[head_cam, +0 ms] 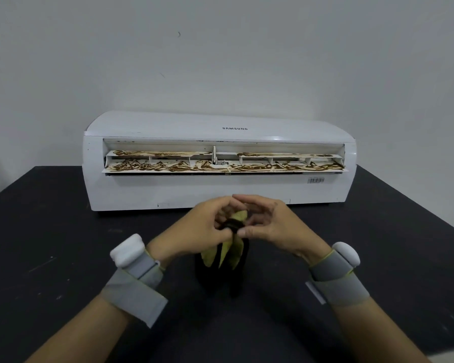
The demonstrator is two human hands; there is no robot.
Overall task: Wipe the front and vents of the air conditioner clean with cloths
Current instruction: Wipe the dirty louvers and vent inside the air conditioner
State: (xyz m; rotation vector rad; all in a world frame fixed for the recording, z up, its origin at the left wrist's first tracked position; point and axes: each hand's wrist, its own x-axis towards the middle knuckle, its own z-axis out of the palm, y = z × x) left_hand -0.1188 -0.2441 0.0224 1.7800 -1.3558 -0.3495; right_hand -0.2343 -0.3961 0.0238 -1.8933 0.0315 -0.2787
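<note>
The air conditioner (168,191) is white, with grey lettering on top and a black-and-white barcode sticker (316,180). Wavy brown streaks cover its vent flaps (260,168). The cloth (233,254) is yellow-green, stained dark brown to black. The tabletop (37,231) is black, the wall (247,61) pale grey-white, and the wrist bands (135,293) grey with white pods.

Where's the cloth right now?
In the head view, the cloth hangs at centre, pinched between the left hand and right hand, above the black table just in front of the air conditioner.
</note>
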